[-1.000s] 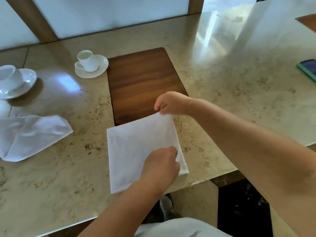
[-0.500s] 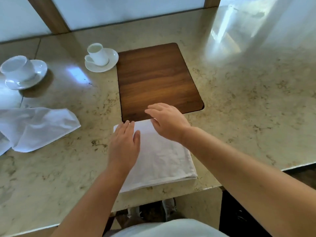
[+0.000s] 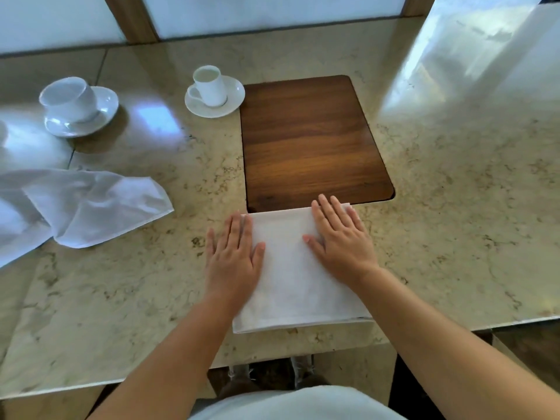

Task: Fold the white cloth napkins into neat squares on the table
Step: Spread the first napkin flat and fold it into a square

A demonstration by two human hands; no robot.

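A folded white napkin (image 3: 291,283) lies flat on the marble table (image 3: 454,222) near its front edge, its far edge just over the wooden inlay. My left hand (image 3: 233,256) rests palm down on the napkin's left edge, fingers spread. My right hand (image 3: 341,241) presses flat on its upper right part. Neither hand grips anything. A second white napkin (image 3: 88,207) lies crumpled and unfolded at the left of the table.
A dark wooden inlay panel (image 3: 312,140) sits beyond the folded napkin. A small white cup on a saucer (image 3: 213,90) stands at the panel's far left corner. Another white cup and saucer (image 3: 75,106) stands further left. The table's front edge runs close below the napkin.
A second ago both hands pinched the napkin's right side. Since then they released it and flattened onto the cloth, then spread apart, left hand to the left edge, right hand to the right.
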